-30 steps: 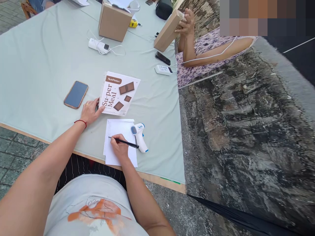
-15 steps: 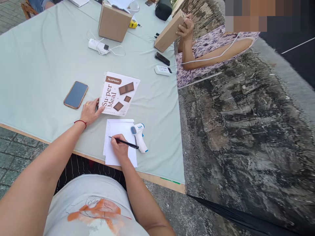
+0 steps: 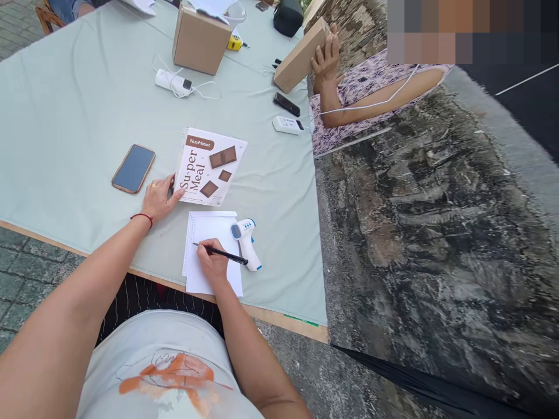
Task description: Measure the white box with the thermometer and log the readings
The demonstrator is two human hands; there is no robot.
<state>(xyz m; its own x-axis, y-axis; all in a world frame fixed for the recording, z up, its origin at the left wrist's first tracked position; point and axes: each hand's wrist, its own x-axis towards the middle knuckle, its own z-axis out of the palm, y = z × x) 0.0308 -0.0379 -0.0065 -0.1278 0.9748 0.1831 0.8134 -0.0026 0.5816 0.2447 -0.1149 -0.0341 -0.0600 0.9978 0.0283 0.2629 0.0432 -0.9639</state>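
My left hand (image 3: pixel 159 198) grips the lower left corner of a white box (image 3: pixel 212 169) printed "NutriMotion Su-per Meal", thumb on its front and the other fingers partly hidden at its side. A black pen (image 3: pixel 227 254) is pinched in my right hand (image 3: pixel 212 262), its tip at the left part of the white paper sheets (image 3: pixel 213 227). Small marks run along the left margin of the sheets. Touching their right edge lies a white and blue infrared thermometer (image 3: pixel 247 243). Left of the box rests a smartphone (image 3: pixel 133 168) in a brown case.
Across the table (image 3: pixel 78 151), another person's hand (image 3: pixel 326 58) holds a cardboard box (image 3: pixel 301 55). Near it lie a black device (image 3: pixel 287 104) and a white device (image 3: pixel 288 125). Farther back are a larger carton (image 3: pixel 201 41), a white power strip with cable (image 3: pixel 172 82) and a yellow tape measure (image 3: pixel 234 42).
The other person's hand has shifted and its fingers have straightened along the cardboard box. My own hands, the pen and the white box look almost unchanged.
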